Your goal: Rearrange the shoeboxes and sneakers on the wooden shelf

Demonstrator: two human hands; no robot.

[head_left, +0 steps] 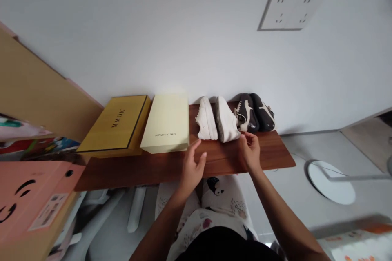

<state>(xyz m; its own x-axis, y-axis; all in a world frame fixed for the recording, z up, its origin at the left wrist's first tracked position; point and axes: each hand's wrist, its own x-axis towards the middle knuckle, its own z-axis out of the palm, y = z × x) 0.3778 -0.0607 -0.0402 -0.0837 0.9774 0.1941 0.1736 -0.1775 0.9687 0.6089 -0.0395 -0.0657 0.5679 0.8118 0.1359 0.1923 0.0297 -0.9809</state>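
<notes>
Two white sneakers, a left one [207, 119] and a right one [226, 119], stand side by side on a brown wooden board [220, 155], toes and heels lined up toward the wall. My left hand [192, 167] is open just in front of the left sneaker, thumb and fingers apart. Close to the near end of the right sneaker is my right hand [250, 151], its fingers curled but apart and holding nothing. A pair of dark shoes with cream trim [247, 114] sits to the right, the two pressed close together.
Left of the sneakers lie a cream shoebox [168, 120] and a yellow box [114, 124]. A pink box [33, 195] stands at the lower left. Sockets [290, 10] are on the wall. A round white base [330, 182] rests on the floor at right.
</notes>
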